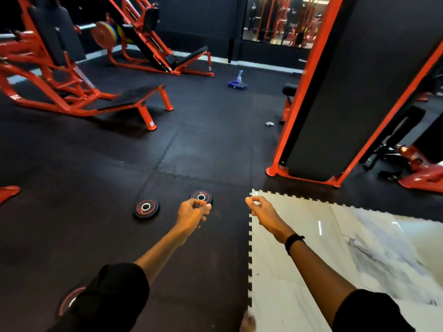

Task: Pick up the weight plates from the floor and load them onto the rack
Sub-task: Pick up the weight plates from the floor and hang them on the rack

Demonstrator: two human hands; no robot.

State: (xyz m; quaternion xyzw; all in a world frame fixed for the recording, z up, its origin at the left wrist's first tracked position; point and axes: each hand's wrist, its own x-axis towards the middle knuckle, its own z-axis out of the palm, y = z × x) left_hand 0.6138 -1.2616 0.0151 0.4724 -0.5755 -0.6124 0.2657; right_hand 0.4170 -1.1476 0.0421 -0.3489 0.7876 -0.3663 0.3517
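Two small black weight plates with red rings lie flat on the black rubber floor: one plate (146,207) to the left, a second plate (201,196) just beyond my left hand. A third plate (69,300) shows partly at the bottom left, hidden behind my left sleeve. My left hand (191,213) hovers in front of the second plate with fingers curled, holding nothing. My right hand (260,208) reaches out over the edge of the white marble floor, fingers loosely curled and empty. No plate rack is clearly visible.
Red gym machines (72,87) stand at the back left, one loaded with coloured plates (105,34). A tall black and red column (335,104) rises on the right. A blue tray with a spray bottle (237,83) sits on the floor further back.
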